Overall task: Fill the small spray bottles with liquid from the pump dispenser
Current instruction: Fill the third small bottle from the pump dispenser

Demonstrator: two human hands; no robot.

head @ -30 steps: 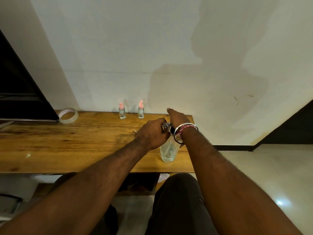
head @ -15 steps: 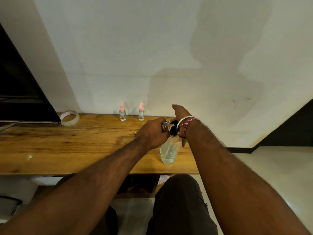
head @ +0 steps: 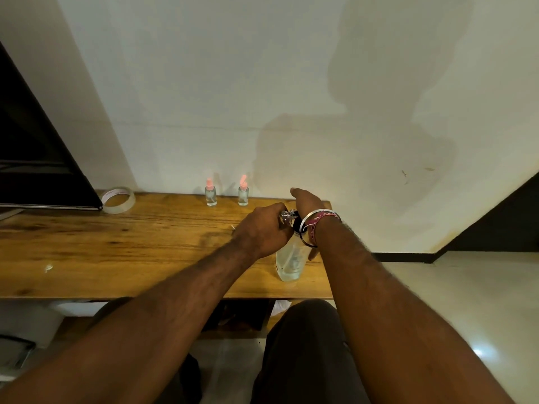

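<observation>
1. Left hand (head: 264, 233): fingers curled round a small clear bottle (head: 286, 217), of which only the glinting top shows above the knuckles; the bottle is held against the black pump head of the dispenser.
2. Right hand (head: 307, 201): laid over the top of the pump dispenser (head: 290, 262), index finger extended toward the wall, thumb hanging down beside the dispenser's right shoulder. Whether the palm presses the pump or merely rests on it cannot be told, since the wrist hides the contact.
3. Right wrist: carries a silver bangle (head: 313, 218) and a pink thread band (head: 319, 221), both lying in front of the dispenser's neck.
4. Pump dispenser: a clear plastic bottle standing upright near the front right corner of the wooden table (head: 116, 246), partly filled with clear liquid; its black collar is visible between the two hands.
5. Spray bottles at rest: two small clear bottles with pink tops stand upright at the back edge of the table, against the wall, the left bottle (head: 210, 192) and the right bottle (head: 243, 191) just beside each other and well apart from the hands.
6. Tape roll (head: 118, 199): lies at the back left of the table, next to the lower corner of a dark screen (head: 35, 158).
7. Below the table edge: the person's lap in dark trousers (head: 303, 345) and a pale floor (head: 472, 301) at right.
</observation>
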